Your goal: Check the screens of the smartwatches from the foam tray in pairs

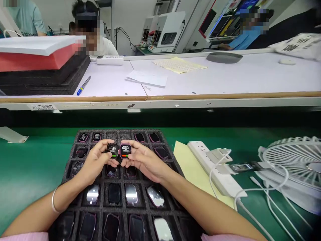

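Observation:
Side by side over the far half of a dark foam tray, my two hands each hold a small smartwatch without a strap. My left hand pinches a dark watch with its screen lit. In my right hand is a watch with a purplish rim, its screen also lit, with text and a red-orange strip. The watches' near edges almost meet. Below them, the tray's compartments hold several more watches, such as a dark one and one with a shiny face. My forearms cover part of the tray.
To the right lie a yellow sheet, a white power strip with plugs and cables, and a white fan. A raised white shelf crosses the back, bearing stacked foam, a pen and papers. Other people sit beyond.

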{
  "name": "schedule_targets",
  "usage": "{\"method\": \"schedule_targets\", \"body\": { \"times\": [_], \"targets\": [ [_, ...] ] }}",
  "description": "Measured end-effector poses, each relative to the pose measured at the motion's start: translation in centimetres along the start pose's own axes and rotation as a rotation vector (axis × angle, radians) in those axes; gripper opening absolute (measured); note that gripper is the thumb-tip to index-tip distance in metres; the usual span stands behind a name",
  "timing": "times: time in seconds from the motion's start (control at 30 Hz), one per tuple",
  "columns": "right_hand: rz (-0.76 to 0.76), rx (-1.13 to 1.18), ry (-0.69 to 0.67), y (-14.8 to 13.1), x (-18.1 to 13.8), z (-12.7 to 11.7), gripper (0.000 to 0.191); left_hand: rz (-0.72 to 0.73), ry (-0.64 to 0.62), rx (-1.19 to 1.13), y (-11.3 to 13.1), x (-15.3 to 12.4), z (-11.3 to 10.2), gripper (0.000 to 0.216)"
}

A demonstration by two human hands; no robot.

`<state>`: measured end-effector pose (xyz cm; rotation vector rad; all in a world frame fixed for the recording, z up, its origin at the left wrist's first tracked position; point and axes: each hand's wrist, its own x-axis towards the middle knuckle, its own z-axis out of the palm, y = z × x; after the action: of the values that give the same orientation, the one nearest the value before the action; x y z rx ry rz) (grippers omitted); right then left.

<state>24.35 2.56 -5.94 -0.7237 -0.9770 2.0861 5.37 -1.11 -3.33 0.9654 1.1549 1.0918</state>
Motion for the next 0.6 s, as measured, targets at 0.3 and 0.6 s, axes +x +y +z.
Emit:
{"method": "schedule_targets", "body": {
  "times": [0.3, 0.6],
  "targets": [
    [-0.050, -0.055, 0.057, 0.2, 2.4, -2.5, 0.048, -0.016, -0.044, -0.039, -1.9, 4.1, -0.2, 0.047],
    [-0.068, -0.055, 0.017, 0.9, 1.8, -3.1, 0.051, -0.032, -0.068, -0.020, -2.9, 3.5, -0.6, 0.049]
  ]
}}
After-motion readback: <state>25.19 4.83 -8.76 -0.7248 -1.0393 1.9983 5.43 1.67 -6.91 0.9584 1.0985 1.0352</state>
